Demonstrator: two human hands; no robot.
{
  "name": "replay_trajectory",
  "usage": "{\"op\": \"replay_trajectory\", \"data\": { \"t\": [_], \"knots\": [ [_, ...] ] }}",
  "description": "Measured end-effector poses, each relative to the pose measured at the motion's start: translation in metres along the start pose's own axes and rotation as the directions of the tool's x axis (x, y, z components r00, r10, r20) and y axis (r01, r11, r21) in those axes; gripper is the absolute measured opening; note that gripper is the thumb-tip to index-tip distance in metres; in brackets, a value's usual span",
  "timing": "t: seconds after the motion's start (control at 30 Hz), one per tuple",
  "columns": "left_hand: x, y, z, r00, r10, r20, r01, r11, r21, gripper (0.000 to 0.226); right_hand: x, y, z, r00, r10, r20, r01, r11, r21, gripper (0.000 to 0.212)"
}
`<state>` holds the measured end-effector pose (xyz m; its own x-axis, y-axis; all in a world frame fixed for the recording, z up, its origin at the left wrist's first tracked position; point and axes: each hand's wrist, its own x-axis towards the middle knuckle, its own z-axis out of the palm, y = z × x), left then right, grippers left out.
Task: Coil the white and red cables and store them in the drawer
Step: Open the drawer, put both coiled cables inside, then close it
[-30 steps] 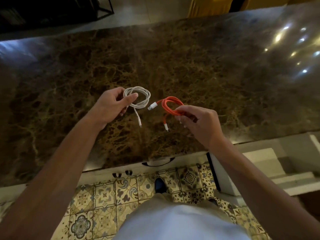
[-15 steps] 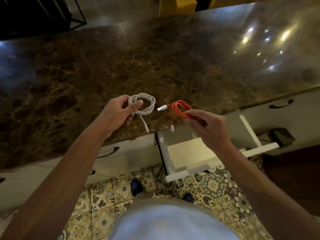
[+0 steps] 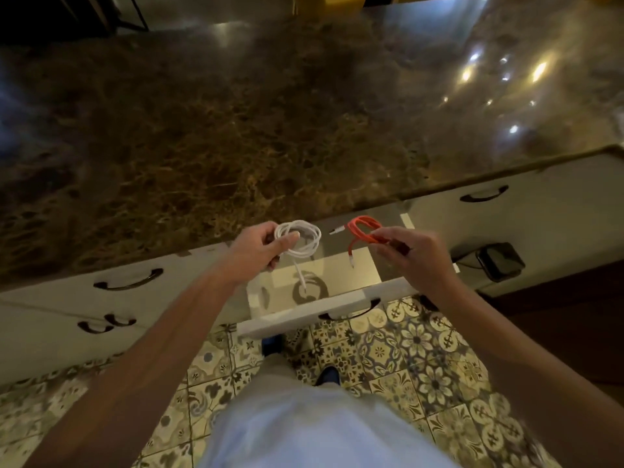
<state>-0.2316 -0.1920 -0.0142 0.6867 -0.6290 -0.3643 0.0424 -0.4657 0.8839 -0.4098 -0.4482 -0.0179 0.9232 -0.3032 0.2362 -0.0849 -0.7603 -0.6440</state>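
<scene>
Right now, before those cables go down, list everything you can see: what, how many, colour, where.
white cable: 1, white, coiled, held over the open drawer
red cable: 1, orange-red, coiled, held over the open drawer
open drawer: 1, white, pulled out under the countertop
countertop: 1, brown marble, across the top
closed drawer fronts: several, white with dark handles, both sides
dark device: 1, black, right of the open drawer, unclear what
floor tiles: patterned, below
left hand: 1, grips the white cable
right hand: 1, pinches the red cable
</scene>
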Motion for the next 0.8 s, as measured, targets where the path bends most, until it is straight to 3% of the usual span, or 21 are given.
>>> {"op": "replay_trajectory", "data": {
  "t": [0.13, 0.27, 0.4, 0.57, 0.8],
  "knots": [
    [0.017, -0.017, 0.020, 0.994, -0.089, 0.067, 0.083, 0.993, 0.090, 0.023, 0.004, 0.017, 0.005, 0.996, 0.010, 0.085, -0.003, 0.997, -0.073, 0.029],
    [0.035, -0.036, 0.030, 0.977, -0.182, 0.111, 0.162, 0.973, 0.168, 0.026, 0.013, 0.022, 0.010, 0.983, 0.066, 0.170, -0.035, 0.983, -0.178, 0.036],
    [0.050, -0.048, 0.042, 0.957, -0.224, 0.182, 0.193, 0.966, 0.174, 0.024, 0.028, 0.029, 0.016, 0.948, 0.181, 0.262, -0.088, 0.940, -0.329, 0.027],
    [0.070, -0.073, 0.059, 0.956, -0.269, 0.113, 0.261, 0.962, 0.086, 0.023, 0.047, 0.030, 0.037, 0.886, 0.291, 0.361, -0.119, 0.895, -0.429, 0.029],
    [0.102, -0.091, 0.076, 0.950, -0.313, -0.002, 0.307, 0.928, 0.211, 0.039, 0.066, 0.035, 0.062, 0.774, 0.469, 0.425, -0.295, 0.861, -0.414, 0.024]
  ]
}}
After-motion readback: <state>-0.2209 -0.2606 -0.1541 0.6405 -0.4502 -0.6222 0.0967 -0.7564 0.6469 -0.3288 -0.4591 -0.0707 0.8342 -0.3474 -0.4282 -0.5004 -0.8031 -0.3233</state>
